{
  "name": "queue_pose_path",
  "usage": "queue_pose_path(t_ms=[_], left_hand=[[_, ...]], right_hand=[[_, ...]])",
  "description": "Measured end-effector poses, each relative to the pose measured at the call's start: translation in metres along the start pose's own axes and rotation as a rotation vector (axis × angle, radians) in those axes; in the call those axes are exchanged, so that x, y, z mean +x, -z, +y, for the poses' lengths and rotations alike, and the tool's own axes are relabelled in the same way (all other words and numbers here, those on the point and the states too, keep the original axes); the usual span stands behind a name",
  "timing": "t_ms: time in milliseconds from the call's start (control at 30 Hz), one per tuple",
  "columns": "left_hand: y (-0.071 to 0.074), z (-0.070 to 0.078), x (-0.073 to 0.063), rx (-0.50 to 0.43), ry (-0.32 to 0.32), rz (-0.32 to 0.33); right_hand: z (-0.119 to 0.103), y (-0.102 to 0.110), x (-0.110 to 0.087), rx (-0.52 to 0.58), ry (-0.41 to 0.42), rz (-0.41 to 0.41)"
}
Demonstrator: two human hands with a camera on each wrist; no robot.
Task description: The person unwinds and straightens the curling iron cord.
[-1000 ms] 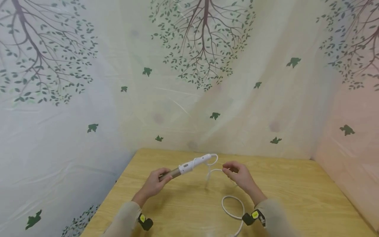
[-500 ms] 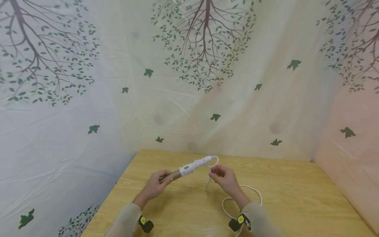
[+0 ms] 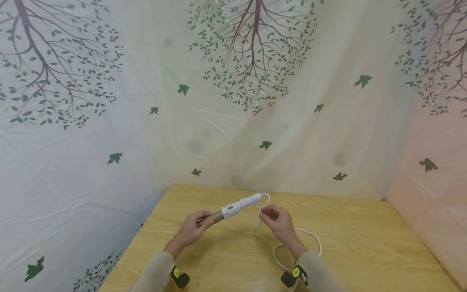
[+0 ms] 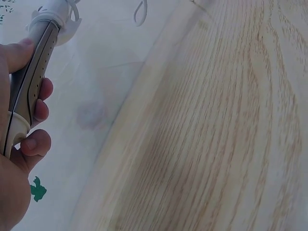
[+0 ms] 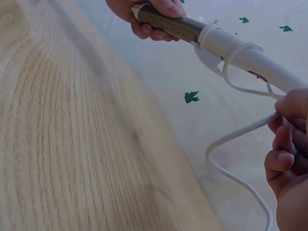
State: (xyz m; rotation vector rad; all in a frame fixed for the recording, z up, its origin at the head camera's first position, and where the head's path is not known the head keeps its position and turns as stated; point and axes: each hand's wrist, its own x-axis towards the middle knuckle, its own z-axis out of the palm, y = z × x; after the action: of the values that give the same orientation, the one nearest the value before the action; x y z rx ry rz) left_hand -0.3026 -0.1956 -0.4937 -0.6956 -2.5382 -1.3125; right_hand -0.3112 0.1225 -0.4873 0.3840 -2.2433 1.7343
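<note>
A hair curling iron [image 3: 242,205] with a white handle and a brown-gold barrel is held above the table, its handle end tilted up to the right. My left hand [image 3: 190,230] grips the barrel [image 4: 42,57], thumb on one side and fingers curled round the other. The white cord [image 5: 231,137] loops round the handle, as the right wrist view shows. Just below the handle's cord end, my right hand [image 3: 281,225] pinches that cord between thumb and forefinger. A slack length of it hangs under the fingers, and more lies coiled near the right forearm.
The wooden table [image 3: 365,235] extends beneath both hands. Behind it and at both sides hang pale curtains [image 3: 226,134] printed with trees and green leaves. Dark wrist cameras are strapped at both sleeves.
My right hand has moved left along the cord, closer to the handle, and now pinches it there. The left hand and curling iron have stayed almost still.
</note>
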Motion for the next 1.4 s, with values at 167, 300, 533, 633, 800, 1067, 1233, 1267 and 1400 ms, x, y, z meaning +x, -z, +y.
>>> queue_pose_path(t_ms=[167, 300, 533, 633, 800, 1067, 1233, 1267, 1400], left_hand=[[-0.002, -0.004, 0.000, -0.038, -0.015, -0.004], [-0.002, -0.004, -0.001, -0.033, -0.007, -0.009], [-0.002, -0.003, -0.002, -0.045, 0.030, -0.017], [-0.001, -0.002, -0.002, -0.048, 0.037, -0.020], [0.000, -0.002, -0.003, -0.044, 0.026, -0.019], [0.001, -0.004, -0.003, -0.025, 0.018, -0.006], [-0.003, -0.002, -0.003, -0.009, 0.049, -0.025], [-0.004, -0.002, -0.003, -0.002, 0.050, -0.022], [-0.005, -0.003, -0.001, 0.011, 0.045, -0.014]], right_hand=[[0.003, 0.001, 0.000, -0.025, -0.013, 0.007], [0.008, 0.003, -0.001, -0.077, -0.042, -0.011], [0.014, 0.009, -0.006, -0.214, -0.027, -0.136], [0.015, 0.014, -0.008, -0.262, 0.016, -0.219], [0.017, 0.023, -0.014, -0.252, 0.047, -0.364], [0.006, 0.032, -0.027, -0.117, 0.063, -0.553], [0.001, 0.039, -0.035, -0.059, 0.154, -0.610], [0.000, 0.041, -0.036, -0.052, 0.172, -0.605], [-0.007, 0.049, -0.039, -0.033, 0.217, -0.552]])
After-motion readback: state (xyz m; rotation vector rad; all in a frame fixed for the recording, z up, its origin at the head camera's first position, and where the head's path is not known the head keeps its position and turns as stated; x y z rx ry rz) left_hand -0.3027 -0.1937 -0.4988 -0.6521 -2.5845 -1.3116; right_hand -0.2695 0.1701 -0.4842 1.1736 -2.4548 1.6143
